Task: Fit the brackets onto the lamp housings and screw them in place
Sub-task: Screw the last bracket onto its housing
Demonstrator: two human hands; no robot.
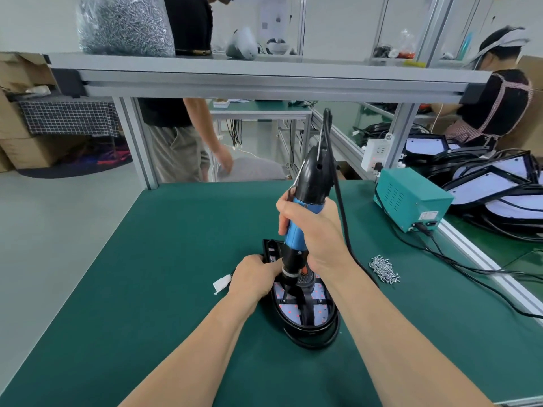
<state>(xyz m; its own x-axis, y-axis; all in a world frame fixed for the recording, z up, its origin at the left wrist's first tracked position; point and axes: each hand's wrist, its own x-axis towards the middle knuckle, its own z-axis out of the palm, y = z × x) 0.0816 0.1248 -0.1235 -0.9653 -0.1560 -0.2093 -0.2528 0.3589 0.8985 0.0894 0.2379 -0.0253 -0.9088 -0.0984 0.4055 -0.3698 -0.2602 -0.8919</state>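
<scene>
Lamp housing (305, 327): screw-driving step in hand

It lies on the counter (147, 289). Left hand (252, 274) fingers grip the bracket (271, 248) at its far end. Right hand (317, 230) fingers wrap the electric screwdriver (307, 198), tip down into the housing. Next, probably, another screw from the pile (384, 268) to its right.

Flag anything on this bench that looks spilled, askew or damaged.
Only the screws stand out: a loose heap straight on the green mat, right of the lamp housing, in no tray. It looks like a working pile, not a spill. The right hand grips the screwdriver, the left hand the housing. No damage shows.
</scene>
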